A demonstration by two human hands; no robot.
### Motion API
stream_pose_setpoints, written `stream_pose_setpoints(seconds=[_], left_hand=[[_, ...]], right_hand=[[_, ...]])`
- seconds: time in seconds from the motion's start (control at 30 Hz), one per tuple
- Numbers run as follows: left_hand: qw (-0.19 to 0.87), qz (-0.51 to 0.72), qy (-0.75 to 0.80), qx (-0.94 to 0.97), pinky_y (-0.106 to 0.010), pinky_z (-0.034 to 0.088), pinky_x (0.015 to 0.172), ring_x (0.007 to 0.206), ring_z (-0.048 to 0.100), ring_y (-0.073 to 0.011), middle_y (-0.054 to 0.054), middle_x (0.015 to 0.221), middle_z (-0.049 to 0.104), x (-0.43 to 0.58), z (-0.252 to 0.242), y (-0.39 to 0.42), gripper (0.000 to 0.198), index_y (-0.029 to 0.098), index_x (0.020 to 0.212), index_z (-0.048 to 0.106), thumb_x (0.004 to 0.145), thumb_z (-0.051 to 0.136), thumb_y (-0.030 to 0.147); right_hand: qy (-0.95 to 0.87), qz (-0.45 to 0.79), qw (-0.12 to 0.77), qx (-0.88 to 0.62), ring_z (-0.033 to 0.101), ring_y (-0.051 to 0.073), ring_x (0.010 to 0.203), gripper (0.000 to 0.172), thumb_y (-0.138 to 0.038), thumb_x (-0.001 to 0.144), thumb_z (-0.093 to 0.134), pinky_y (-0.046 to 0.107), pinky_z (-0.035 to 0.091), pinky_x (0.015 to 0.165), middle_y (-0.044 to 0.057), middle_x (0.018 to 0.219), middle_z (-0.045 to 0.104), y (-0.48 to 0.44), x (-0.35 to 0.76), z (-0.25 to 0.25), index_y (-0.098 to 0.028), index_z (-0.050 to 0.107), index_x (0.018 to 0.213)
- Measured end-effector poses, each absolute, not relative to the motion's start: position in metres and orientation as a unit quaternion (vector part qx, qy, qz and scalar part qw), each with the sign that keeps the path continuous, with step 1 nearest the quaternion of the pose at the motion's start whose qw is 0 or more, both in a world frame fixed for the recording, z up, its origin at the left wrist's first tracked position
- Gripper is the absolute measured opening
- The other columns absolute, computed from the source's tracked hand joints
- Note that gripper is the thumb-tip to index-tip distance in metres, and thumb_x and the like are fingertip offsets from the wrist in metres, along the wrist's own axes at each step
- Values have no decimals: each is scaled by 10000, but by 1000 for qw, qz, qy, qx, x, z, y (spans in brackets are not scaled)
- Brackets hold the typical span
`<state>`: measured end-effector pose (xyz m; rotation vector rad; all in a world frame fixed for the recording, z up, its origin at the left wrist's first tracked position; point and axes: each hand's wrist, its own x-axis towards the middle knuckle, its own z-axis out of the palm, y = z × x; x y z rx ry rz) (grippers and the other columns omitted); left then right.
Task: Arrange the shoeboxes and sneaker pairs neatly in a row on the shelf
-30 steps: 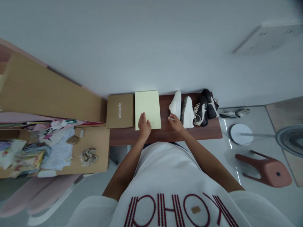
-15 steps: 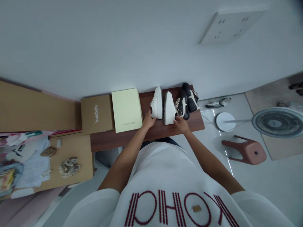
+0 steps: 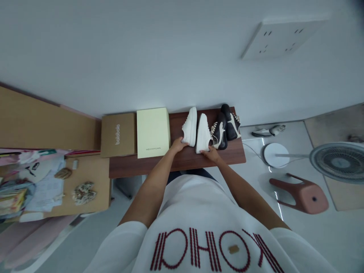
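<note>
Two white sneakers lie side by side on a dark brown wooden bench (image 3: 125, 167), toes toward the wall and soles turned partly to each other. My left hand (image 3: 178, 145) grips the heel end of the left white sneaker (image 3: 189, 127). The heel of the right white sneaker (image 3: 203, 132) is held by my right hand (image 3: 211, 153). Just right of them rests a pair of dark shoes with cream laces, one dark shoe (image 3: 221, 131) close beside the right white sneaker and the other dark shoe (image 3: 232, 123) behind it.
A pale yellow shoebox (image 3: 152, 131) and a brown cardboard box (image 3: 118, 134) sit on the bench's left part. At far left stands a cluttered table (image 3: 99, 197). A floor fan (image 3: 339, 163), a pink stool (image 3: 311, 195) and light shoes (image 3: 269, 131) are on the right.
The right white sneaker has tilted, and my right hand has shifted left around its heel. My left hand keeps its hold on the other sneaker. The whole view has shifted slightly.
</note>
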<state>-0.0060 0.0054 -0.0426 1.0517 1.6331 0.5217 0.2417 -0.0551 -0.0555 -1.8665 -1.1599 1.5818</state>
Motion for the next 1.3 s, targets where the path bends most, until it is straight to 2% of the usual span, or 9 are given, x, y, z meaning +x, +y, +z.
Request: stream_pose_setpoints(seconds=[0.23,0.4,0.57,0.7,0.9,1.03,1.3], left_hand=[[474,173,655,563,-382,506,1019,1091,709,-330,-115,1060,773,-8,-21,6,330,146,1089,752,781,811,247],[435,168,676,570,-390,487,1041,1112,699,-340,-98,1019,778,-15,-3,3,313,196,1107,757,806,802,268],[403,157,690,581,-410,443,1102,1194,679,-371,-120,1069,780,-12,8,-1,307,213,1130,756,828,796,257],[367,115,705,596,-404,448,1101,1206,683,-356,-123,1078,786,-3,17,-4,294,223,1154,743,869,770,289],[263,-101,680,677,-397,516,989,1169,721,-319,-164,1206,770,17,37,-11,376,188,1353,618,1041,503,363],[248,-146,680,674,-366,520,958,1162,731,-307,-184,1182,774,28,49,-15,418,147,1394,573,1071,432,372],[248,-140,676,679,-389,526,971,1196,717,-331,-193,1189,769,33,46,-14,386,142,1376,580,1070,432,323]], right_hand=[[-467,523,238,-672,681,273,961,438,-511,711,793,423,540,963,62,954,759,-51,241,-36,-183,716,990],[-519,487,214,-669,666,280,899,363,-538,750,758,425,532,942,27,829,719,-45,236,-20,-223,701,923],[-574,417,157,-687,683,340,1033,288,-518,804,803,421,498,976,86,855,739,-34,227,-2,-260,677,824],[-630,337,55,-698,700,356,1091,255,-500,890,771,418,505,936,141,1009,775,-23,220,18,-252,712,909],[-692,233,-110,-674,732,272,1072,283,-475,1012,614,332,521,851,113,1190,770,-10,209,37,-230,705,1122],[-710,209,-142,-657,744,254,1065,314,-462,1041,558,308,524,833,116,1239,758,-5,198,37,-209,694,1169],[-715,219,-153,-646,750,268,1089,303,-379,1065,517,326,542,878,167,1253,743,1,177,35,-167,675,1213]])
